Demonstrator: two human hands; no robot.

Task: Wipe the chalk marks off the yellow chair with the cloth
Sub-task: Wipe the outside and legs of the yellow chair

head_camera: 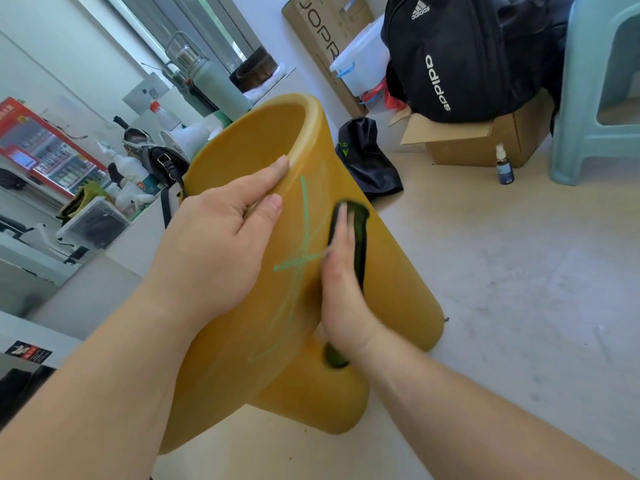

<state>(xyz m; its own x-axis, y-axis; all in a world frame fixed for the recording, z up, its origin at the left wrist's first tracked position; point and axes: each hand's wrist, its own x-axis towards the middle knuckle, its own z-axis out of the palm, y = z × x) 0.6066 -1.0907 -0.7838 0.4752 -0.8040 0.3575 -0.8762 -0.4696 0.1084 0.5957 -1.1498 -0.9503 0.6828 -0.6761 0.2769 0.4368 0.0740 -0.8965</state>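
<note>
The yellow chair (398,289) fills the middle of the head view, tilted, its rounded rim up at the back. Green chalk marks (301,251) cross on its outer face in long lines. My left hand (221,244) grips the rim and upper side, thumb and fingers wrapped on the edge. My right hand (341,282) lies flat on the chair just right of the chalk, pressing a dark green cloth (358,237) against the surface. Part of the cloth sticks out below my wrist; the rest is hidden under my palm. The hand is blurred.
A black bag (370,157) lies on the floor behind the chair. A cardboard box (485,140) with a black backpack (460,53) on it stands at the back right, a small spray bottle (504,166) beside it. A pale green plastic stool (595,98) is far right. Cluttered desks lie left.
</note>
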